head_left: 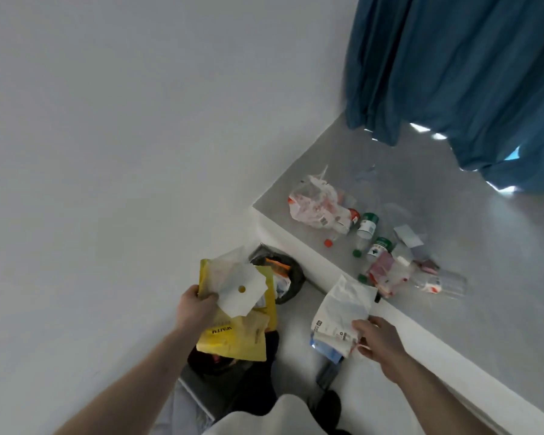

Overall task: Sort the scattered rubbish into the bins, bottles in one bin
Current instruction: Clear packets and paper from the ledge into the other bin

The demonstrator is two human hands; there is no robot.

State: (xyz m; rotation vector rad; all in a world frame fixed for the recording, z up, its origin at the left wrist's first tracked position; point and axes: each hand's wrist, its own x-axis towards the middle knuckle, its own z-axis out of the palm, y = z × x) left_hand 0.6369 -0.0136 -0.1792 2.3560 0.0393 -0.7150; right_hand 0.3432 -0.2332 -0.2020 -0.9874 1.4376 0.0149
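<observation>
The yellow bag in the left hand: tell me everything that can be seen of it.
The yellow bag looks like crinkled plastic or foil packaging, flattened, with dark lettering that reads upside down from the camera. The left hand holds it by its left edge, thumb on top, together with a white sheet with a small round hole that shows yellow through it. The bag hangs above a dark bin by the wall.
</observation>
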